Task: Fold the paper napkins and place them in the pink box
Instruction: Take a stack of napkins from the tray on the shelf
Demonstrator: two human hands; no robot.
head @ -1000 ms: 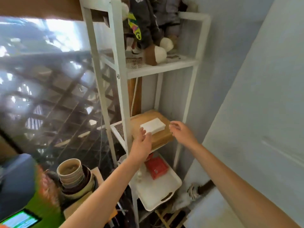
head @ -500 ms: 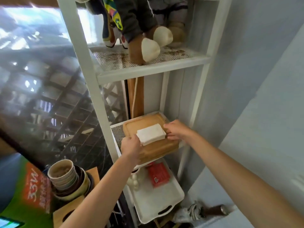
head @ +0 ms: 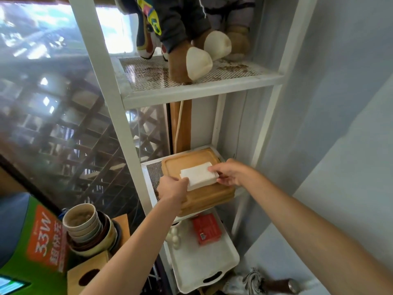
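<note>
A white stack of paper napkins (head: 198,175) lies on a wooden cutting board (head: 202,196) on the middle shelf of a white metal rack (head: 110,86). My left hand (head: 173,187) grips the stack's near-left end, thumb on top. My right hand (head: 230,172) pinches the far-right end, with the fingertips lying on the top sheet. No pink box is in view.
Plush toy feet (head: 197,60) stand on the mesh shelf above. Below, a white tray (head: 204,265) holds a red packet (head: 207,228) and small white figures. A stack of bowls (head: 85,226) sits at lower left beside a green box (head: 40,237). A grey wall closes the right side.
The view has moved closer to the rack. My right hand reached in from the right and took hold of the napkin stack's far end; my left hand stayed on its near end.
</note>
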